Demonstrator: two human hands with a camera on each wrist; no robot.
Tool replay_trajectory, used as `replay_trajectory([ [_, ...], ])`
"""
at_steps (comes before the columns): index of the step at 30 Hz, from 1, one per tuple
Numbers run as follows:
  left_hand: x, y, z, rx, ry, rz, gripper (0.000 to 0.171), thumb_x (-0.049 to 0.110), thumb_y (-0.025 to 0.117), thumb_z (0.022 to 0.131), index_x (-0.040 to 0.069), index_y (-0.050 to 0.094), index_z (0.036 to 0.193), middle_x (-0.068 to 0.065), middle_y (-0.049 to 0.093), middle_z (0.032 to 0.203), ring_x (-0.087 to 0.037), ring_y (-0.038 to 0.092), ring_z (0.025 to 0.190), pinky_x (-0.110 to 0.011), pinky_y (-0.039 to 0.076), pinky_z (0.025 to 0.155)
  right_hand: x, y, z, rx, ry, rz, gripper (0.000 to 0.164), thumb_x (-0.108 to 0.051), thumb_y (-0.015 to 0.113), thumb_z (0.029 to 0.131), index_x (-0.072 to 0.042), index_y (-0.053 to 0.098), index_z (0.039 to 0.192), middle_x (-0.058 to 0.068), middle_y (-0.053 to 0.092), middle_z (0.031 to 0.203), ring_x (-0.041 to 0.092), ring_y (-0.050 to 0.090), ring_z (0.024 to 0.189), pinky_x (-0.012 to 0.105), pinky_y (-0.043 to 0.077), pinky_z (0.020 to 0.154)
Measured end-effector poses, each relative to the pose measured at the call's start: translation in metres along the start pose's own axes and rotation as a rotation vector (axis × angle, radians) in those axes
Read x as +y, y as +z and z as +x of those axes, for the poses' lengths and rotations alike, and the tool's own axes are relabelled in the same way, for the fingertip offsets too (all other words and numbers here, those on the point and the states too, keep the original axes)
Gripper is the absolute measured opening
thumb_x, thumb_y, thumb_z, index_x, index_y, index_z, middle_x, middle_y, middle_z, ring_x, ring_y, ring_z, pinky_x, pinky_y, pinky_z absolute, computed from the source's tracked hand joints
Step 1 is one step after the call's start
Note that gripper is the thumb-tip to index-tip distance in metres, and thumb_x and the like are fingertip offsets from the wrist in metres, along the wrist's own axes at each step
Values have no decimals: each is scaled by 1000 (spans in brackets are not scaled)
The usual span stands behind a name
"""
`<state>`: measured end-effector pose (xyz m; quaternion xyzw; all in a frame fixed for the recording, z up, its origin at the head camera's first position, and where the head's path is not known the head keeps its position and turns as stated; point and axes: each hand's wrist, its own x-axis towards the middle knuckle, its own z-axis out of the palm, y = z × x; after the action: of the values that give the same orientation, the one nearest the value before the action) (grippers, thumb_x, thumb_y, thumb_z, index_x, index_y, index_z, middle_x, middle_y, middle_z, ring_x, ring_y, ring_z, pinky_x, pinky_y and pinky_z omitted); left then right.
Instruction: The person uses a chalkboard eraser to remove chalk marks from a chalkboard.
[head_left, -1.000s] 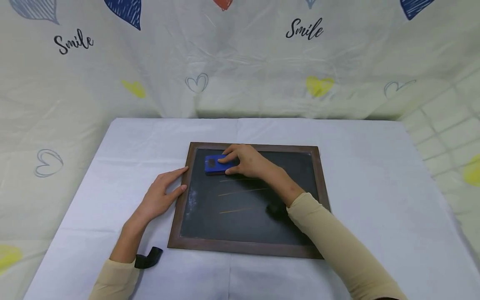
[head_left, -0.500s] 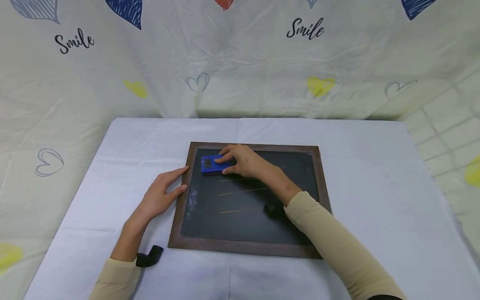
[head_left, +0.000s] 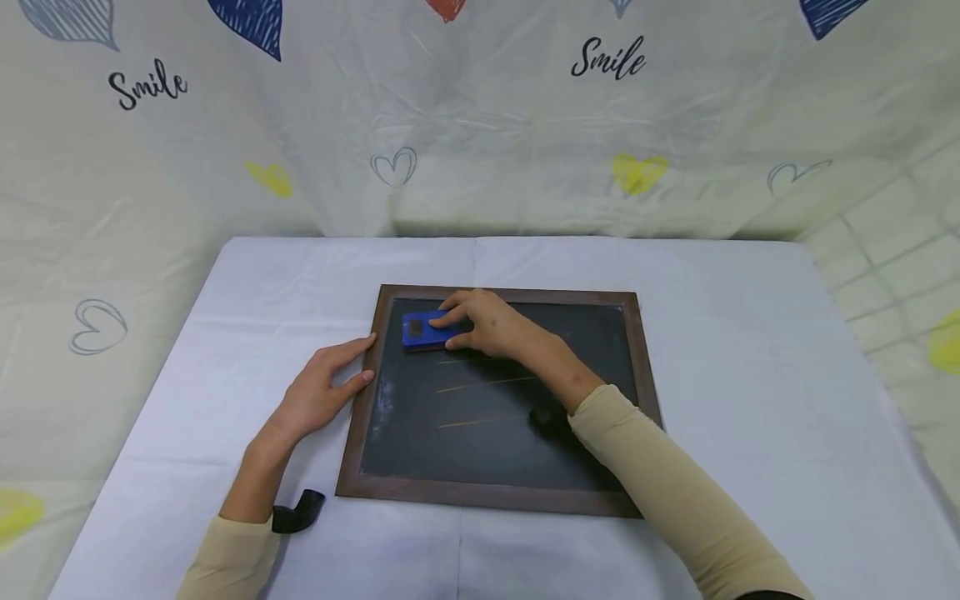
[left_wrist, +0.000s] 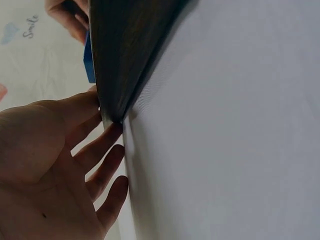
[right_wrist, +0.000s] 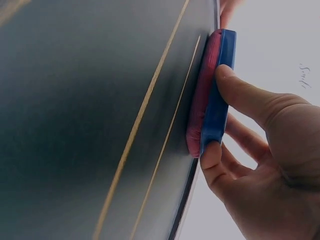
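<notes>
Head view: the chalkboard (head_left: 480,458) lies on the white-covered table (head_left: 750,375); the blue eraser (head_left: 422,332) sits at its ten o'clock area, its near end hidden under the right hand (head_left: 491,323), which grasps it; the left hand (head_left: 322,387) is released, fingers extended and touching the frame at nine o'clock; the right sleeve (head_left: 667,492) hides the board's four o'clock corner; the yellow lines (head_left: 483,385) below the eraser are faint, their right ends hard to make out.

Left wrist view: the eraser shows at ten o'clock, partly hidden behind the board's edge; the right hand is cut off above it.

Right wrist view: thumb and fingers pinch the eraser at two o'clock, its pink pad towards the board; whether the whole pad touches cannot be told; both long lines run out of view at seven o'clock.
</notes>
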<state>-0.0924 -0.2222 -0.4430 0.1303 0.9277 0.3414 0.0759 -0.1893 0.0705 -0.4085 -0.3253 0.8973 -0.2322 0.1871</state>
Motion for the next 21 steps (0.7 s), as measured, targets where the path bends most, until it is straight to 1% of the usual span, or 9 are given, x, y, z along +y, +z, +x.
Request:
replay_trajectory([
  [10, -3, 2, 1, 1, 3, 9, 59, 15, 66, 103, 8, 46, 158, -20, 49, 160, -45, 43, 150, -63, 34, 123, 5, -3, -7, -14, -2, -33, 48, -28, 75, 97, -23, 63, 144, 7, 52, 158, 32, 44, 151, 49, 41, 124],
  [17, -4, 2, 1, 2, 3, 13, 59, 16, 66, 103, 8, 46, 158, -20, 49, 160, -44, 43, 150, -63, 34, 123, 14, -6, -16, 6, 0, -22, 48, -27, 75, 97, -21, 64, 143, 8, 52, 158, 32, 44, 151, 50, 41, 123],
  [21, -3, 2, 0, 2, -15, 22, 59, 16, 66, 103, 9, 45, 158, -20, 49, 160, -44, 42, 150, -63, 33, 123, 20, -7, -21, 17, 8, -17, 48, -27, 76, 97, -20, 64, 143, 8, 52, 158, 33, 45, 151, 51, 42, 123],
])
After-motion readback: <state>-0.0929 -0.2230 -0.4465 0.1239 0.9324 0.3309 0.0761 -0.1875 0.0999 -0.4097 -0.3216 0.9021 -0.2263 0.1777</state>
